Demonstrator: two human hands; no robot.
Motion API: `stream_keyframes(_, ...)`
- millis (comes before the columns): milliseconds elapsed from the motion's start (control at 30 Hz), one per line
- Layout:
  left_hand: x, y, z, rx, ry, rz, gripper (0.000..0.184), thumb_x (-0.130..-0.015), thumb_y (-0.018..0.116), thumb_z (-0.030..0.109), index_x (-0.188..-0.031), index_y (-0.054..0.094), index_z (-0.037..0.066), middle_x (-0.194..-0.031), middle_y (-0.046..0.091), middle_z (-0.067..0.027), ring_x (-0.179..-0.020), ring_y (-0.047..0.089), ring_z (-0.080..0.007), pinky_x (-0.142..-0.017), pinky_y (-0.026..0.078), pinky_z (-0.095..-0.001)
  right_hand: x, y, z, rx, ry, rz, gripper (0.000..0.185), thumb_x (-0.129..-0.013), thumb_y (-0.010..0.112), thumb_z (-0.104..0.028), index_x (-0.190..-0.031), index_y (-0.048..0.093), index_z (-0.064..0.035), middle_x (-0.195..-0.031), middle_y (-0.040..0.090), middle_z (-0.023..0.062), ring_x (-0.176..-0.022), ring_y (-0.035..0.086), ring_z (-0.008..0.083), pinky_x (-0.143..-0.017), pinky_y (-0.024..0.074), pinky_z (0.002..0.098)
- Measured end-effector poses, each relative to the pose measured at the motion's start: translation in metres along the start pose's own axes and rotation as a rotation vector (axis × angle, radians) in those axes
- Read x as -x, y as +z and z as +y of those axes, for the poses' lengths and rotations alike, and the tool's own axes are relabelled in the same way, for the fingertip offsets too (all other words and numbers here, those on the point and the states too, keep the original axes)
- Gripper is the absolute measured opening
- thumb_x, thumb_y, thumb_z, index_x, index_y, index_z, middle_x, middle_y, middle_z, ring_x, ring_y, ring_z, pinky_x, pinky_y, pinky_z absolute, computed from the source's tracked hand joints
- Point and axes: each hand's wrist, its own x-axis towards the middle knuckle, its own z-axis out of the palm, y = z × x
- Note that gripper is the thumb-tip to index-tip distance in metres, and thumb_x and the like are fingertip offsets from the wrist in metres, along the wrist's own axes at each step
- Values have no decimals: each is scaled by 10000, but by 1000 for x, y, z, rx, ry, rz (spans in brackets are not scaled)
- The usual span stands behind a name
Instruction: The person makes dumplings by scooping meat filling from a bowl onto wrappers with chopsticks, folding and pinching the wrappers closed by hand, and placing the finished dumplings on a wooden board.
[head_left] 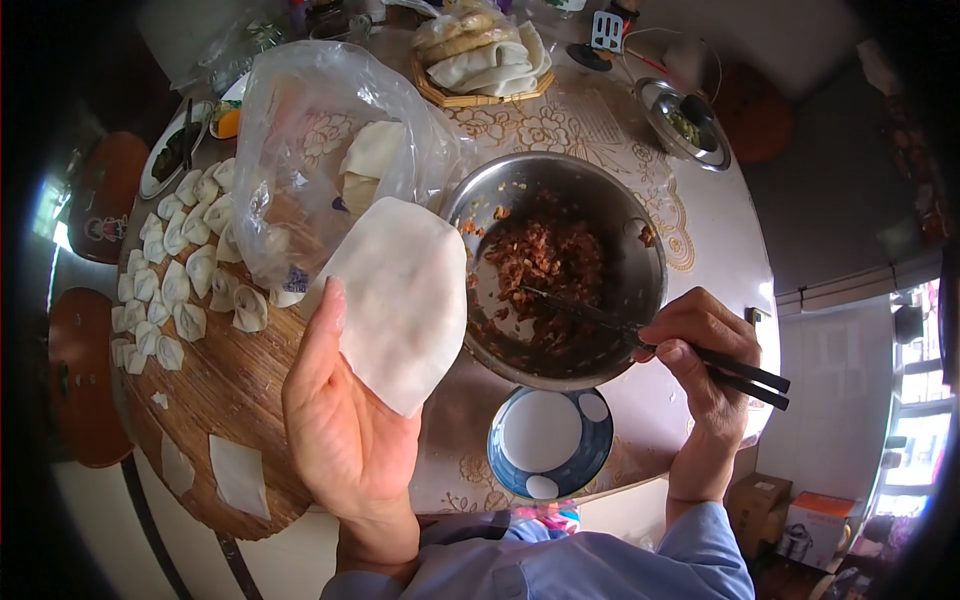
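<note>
The pale dough sheet [400,300] lay over the left hand [350,430], beside the steel bowl [654,215]. That hand was open, palm up, its thumb along one edge; the sheet hid the other fingers, so their bend could not be told. Thin and limp-looking, with blunt corners, the dough could have torn if overloaded or jabbed, or slid off if the palm tipped. The right hand [705,345] had its fingers closed around slender dark chopsticks [745,376], whose tips reached into coarse, moist, reddish filling [545,255]; a loose pinch might have dropped bits onto the round blue-and-white dish [498,447] or the patterned tabletop [700,205]. Leftward, plump folded dumplings [174,285] crowded a grained wooden board [215,395]; packed close, they could have stuck together. A loose sheet [238,475] near its edge, uncovered, risked drying, while a crinkled clear bag [290,95] held a stack [375,155] of others.
</note>
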Motion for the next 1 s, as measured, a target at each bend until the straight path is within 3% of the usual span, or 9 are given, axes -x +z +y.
stream_keyframes(167, -1, -19, 6, -132, 70, 29, 411, -903, 491, 177, -1250, 423, -32, -1279, 472, -160, -1167, 468, -282, -1012, 353, -440, -2, -3, 1, -31, -5, -79, 186, -814, 633, -168, -790, 637, 16, -719, 573, 103, -661, 573, 202, -583, 462, 307)
stream_keyframes(267, -6, -42, 24, -246, 41, -163, 445, -916, 465, 187, -1293, 373, -30, -1333, 412, -164, -1215, 414, -289, -1043, 310, -431, -3, -5, 5, -74, -89, -173, 169, -841, 602, -139, -795, 627, 21, -720, 553, 98, -685, 564, 225, -634, 436, 330)
stream_keyframes(300, -3, 0, 7, -331, 186, 282, 462, -931, 417, 144, -1338, 294, -37, -1403, 298, -170, -1267, 342, -285, -1083, 254, -410, -3, -7, 1, -97, -116, -153, 168, -844, 601, -137, -800, 623, 24, -720, 542, 100, -691, 558, 229, -627, 429, 329)
stream_keyframes(367, -4, 10, 0, -364, 175, 276, 468, -941, 399, 159, -1346, 273, -38, -1399, 302, -177, -1261, 351, -291, -1082, 257, -407, -2, -10, -3, -178, -114, -130, 195, -851, 595, -155, -791, 610, 30, -702, 523, 114, -699, 538, 244, -623, 418, 353)
stream_keyframes(467, 7, 25, -20, -677, 278, 109, 477, -893, 322, 77, -1301, 240, -155, -1387, 194, -312, -1276, 232, -439, -1094, 182, -519, 1, -14, 0, -256, -96, -61, 257, -874, 574, -192, -776, 585, 46, -701, 513, 110, -641, 551, 222, -564, 439, 341)
stream_keyframes(600, 1, 11, -13, -628, 267, 75, 416, -904, 367, 80, -1261, 338, -132, -1344, 318, -280, -1227, 354, -383, -1071, 277, -470, 4, -23, 0, -326, -71, 34, 286, -884, 564, -210, -762, 563, 49, -714, 514, 90, -567, 562, 172, -495, 444, 281)
stream_keyframes(833, -16, -26, 13, -389, 214, 275, 461, -942, 394, 154, -1344, 278, -39, -1392, 313, -181, -1262, 349, -290, -1080, 257, -407, 6, -31, 2, -115, -54, 97, 270, -868, 584, -222, -749, 577, 20, -653, 515, 86, -589, 538, 166, -514, 410, 295)
stream_keyframes(867, -16, -47, 25, -270, -74, -243, 444, -920, 462, 197, -1292, 376, -31, -1333, 412, -162, -1217, 411, -287, -1047, 306, -422, 6, -29, 7, -109, -85, 109, 261, -865, 585, -225, -766, 577, 16, -643, 509, 98, -590, 530, 182, -506, 399, 301)
stream_keyframes(1000, -3, -22, 6, -143, -30, -138, 401, -923, 462, 183, -1260, 415, -30, -1291, 464, -150, -1183, 452, -284, -1022, 343, -429, 6, -27, -7, -120, 14, 178, 242, -843, 608, -205, -707, 598, -5, -630, 544, 64, -573, 537, 149, -512, 403, 281)
